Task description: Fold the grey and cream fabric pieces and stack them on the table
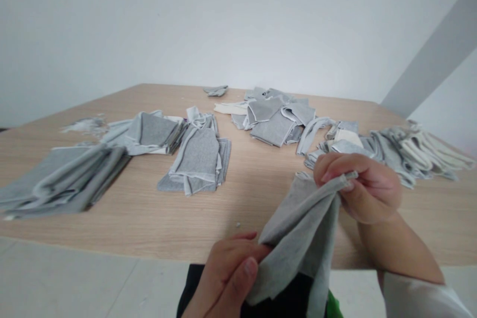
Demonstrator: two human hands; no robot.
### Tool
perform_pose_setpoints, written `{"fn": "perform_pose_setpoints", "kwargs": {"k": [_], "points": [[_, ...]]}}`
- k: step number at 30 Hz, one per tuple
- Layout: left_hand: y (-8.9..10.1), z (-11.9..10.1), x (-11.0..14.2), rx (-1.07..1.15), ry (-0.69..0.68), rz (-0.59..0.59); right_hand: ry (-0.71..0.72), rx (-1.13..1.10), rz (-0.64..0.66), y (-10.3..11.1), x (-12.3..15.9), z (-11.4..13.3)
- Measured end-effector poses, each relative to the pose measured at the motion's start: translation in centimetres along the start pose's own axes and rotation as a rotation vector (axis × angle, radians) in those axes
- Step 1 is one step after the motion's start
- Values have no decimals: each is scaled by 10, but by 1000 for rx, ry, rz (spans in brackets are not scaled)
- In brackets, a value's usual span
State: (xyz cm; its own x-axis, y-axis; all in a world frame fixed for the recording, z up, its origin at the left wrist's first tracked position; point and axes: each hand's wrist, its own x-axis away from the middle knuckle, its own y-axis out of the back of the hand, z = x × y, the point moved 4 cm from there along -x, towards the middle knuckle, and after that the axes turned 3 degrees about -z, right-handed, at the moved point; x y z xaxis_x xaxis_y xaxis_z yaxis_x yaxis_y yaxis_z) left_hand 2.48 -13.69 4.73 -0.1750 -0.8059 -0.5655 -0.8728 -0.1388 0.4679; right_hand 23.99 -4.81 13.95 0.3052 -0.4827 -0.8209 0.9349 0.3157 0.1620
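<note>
A piece of grey knit fabric (298, 238) hangs between my hands over the front edge of the table. My right hand (359, 186) pinches its upper corner between thumb and fingers, where a thin folded edge sticks out. Lower down, my left hand (233, 268) grips the fabric's left side, thumb on top, with some fingers hidden behind or inside the cloth. The lower part of the piece drapes loosely over dark clothing.
On the wooden table (246, 203) lie folded grey stacks (67, 179) at left, another stack (197, 154) near the middle, a loose heap (276, 114) at the back and a row of folded pieces (410, 151) at right. White lint (85, 125) sits far left.
</note>
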Motion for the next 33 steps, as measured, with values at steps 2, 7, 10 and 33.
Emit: {"fn": "perform_pose_setpoints", "kwargs": {"k": [2,7,10,33], "points": [[-8,0,-6,-10,41,98,0,3,15,-2,0,-1],[-20,0,-20,-282,73,206,-9,33,177,-9,-1,-2],[-22,4,-20,-505,136,240,3,54,270,-13,-1,-2],[-15,32,-24,-802,771,243,-3,82,388,-29,2,-10]]}}
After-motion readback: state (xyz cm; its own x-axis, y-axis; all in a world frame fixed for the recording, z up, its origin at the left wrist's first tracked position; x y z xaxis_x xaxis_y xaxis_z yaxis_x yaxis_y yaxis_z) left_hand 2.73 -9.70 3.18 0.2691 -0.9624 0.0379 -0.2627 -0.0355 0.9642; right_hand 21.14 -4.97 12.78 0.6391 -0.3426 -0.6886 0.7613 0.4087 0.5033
